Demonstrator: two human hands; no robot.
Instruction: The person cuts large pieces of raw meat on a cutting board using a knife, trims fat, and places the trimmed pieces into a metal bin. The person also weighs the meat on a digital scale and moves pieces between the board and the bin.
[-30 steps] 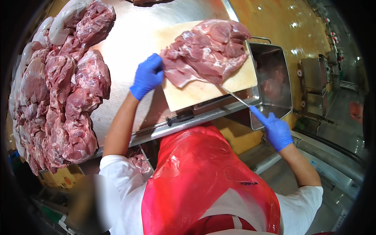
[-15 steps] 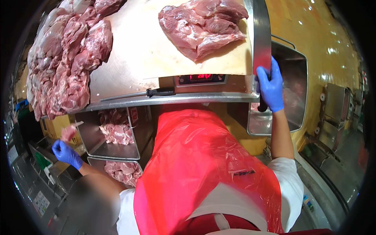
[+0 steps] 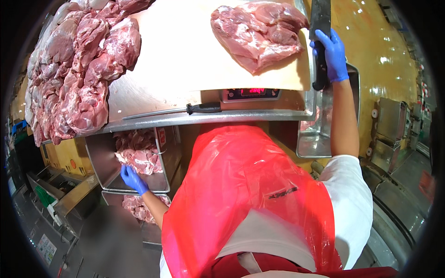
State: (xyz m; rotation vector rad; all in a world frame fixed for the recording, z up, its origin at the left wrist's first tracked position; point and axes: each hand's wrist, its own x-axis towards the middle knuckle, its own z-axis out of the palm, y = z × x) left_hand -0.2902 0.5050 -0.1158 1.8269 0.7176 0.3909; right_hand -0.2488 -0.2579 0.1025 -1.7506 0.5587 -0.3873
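Note:
My right hand, in a blue glove, is closed around the black handle of a wide-bladed knife at the right edge of the cutting board. The blade points away from me, beside a large boned piece of raw meat on the board. My left hand, also gloved, hangs over a metal tub of meat pieces with its fingers curled. Its fingertips overlap the meat behind them, so I cannot make out whether a piece is between them.
A heap of raw meat covers the table's left end. A sharpening steel lies near the front edge, by a digital scale partly under the board. A second meat tub stands lower left, another metal tub at right.
My left hand moved right, from outside the tub to over it; the meat scrap it held is no longer distinguishable. My right hand and the knife moved away from me.

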